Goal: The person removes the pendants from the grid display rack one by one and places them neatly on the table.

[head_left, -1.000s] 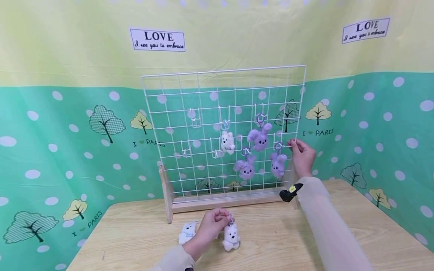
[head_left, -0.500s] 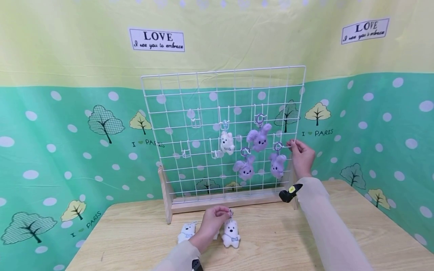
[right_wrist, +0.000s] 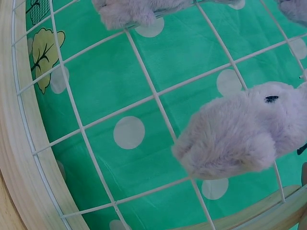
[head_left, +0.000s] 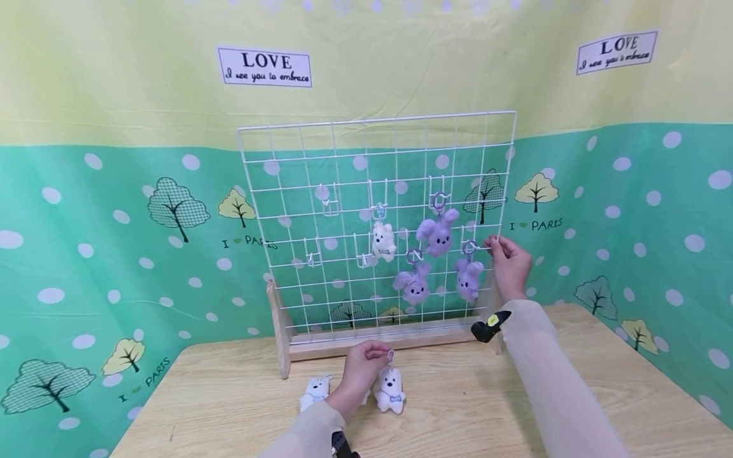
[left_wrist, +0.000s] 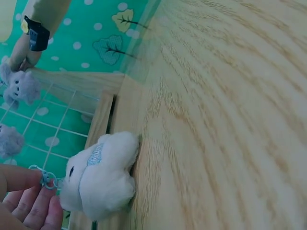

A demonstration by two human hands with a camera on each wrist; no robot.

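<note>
My left hand (head_left: 359, 375) pinches the pale blue ring (left_wrist: 47, 178) of a white plush dog keychain (head_left: 390, 393) with a blue bow. The plush hangs upright, close over the tabletop in front of the rack. My right hand (head_left: 509, 266) grips the right edge of a white wire grid rack (head_left: 350, 120). Near that hand hang a purple plush bunny keychain (head_left: 468, 281) and, higher up, another purple bunny (head_left: 439, 234). A third purple bunny (head_left: 413, 286) hangs lower and to the left. One white plush dog (head_left: 383, 242) hangs mid-rack.
Bare hooks stick out on the rack's left half, including an upper hook (head_left: 330, 207) and a lower hook (head_left: 312, 259). Another white plush dog (head_left: 314, 393) lies on the wooden table (head_left: 229, 407), left of my left hand. A wooden base (head_left: 343, 343) supports the grid.
My left hand has risen slightly with the white plush dog, which has turned its front more toward the head view. The right hand stays at the rack's edge.
</note>
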